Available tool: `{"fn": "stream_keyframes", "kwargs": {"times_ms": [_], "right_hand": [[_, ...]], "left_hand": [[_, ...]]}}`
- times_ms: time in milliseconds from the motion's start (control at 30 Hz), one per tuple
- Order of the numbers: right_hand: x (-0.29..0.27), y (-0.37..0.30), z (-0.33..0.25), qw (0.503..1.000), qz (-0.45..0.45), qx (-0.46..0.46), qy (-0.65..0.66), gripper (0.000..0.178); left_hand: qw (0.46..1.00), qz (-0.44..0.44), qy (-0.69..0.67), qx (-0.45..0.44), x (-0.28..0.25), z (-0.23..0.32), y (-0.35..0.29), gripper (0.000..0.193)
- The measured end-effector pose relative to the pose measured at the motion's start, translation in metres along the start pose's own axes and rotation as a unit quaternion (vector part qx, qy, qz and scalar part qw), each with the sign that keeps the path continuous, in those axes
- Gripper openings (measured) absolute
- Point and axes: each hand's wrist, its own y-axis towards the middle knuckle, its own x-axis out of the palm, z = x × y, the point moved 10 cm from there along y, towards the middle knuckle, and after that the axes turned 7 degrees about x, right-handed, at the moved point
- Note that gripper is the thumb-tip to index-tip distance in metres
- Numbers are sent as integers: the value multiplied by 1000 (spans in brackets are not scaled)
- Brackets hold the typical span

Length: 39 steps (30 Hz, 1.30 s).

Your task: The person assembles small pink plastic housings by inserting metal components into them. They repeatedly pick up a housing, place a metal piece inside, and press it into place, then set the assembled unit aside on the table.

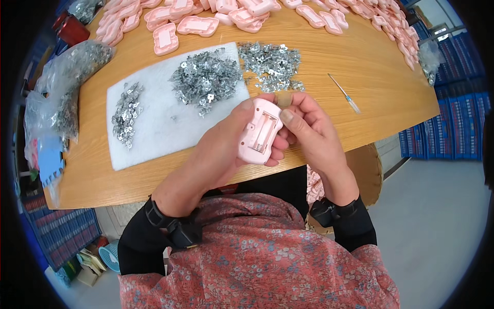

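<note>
My left hand (216, 147) is closed around a pale pink plastic battery casing (260, 133), its thumb along the left edge and fingers behind it. The casing is tilted, with its open battery compartment facing up; a coiled spring shows at the compartment's lower end. My right hand (320, 135) is closed at the casing's upper right edge, thumb pressed near the rim. A tan wrap (283, 99) covers one fingertip there. Whether a small part sits under the right fingertips is hidden. Just beyond my hands, small metal contact pieces (206, 80) lie heaped on a white foam sheet (154, 147).
More metal pieces (272, 64) are piled beside the sheet, and a smaller heap (126, 116) lies at its left. Pink casings (198, 26) crowd the table's far edge. A screwdriver with a clear blue handle (352, 103) rests at right. Plastic bags (64, 87) stand at left.
</note>
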Motion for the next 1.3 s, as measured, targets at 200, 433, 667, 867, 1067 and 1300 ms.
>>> {"fn": "stream_keyframes", "kwargs": {"times_ms": [200, 433, 667, 867, 1067, 1300], "right_hand": [[5, -1, 16, 993, -58, 64, 75, 26], [4, -4, 19, 995, -50, 63, 64, 29], [9, -5, 20, 994, -68, 63, 63, 27], [16, -13, 13, 989, -69, 33, 128, 32], [43, -22, -25, 960, -68, -146, -230, 29], [87, -20, -38, 913, -166, -193, -319, 20]], "left_hand": [[968, 29, 236, 77, -11, 17, -4, 39], [918, 3, 385, 92, -7, 17, -4, 38], [853, 1, 500, 146, 4, 31, -5, 32], [875, -12, 447, 184, 5, 39, -15, 29], [978, -16, 208, 10, -16, 12, -36, 30], [984, -55, 145, -83, -27, 9, -74, 33]]}}
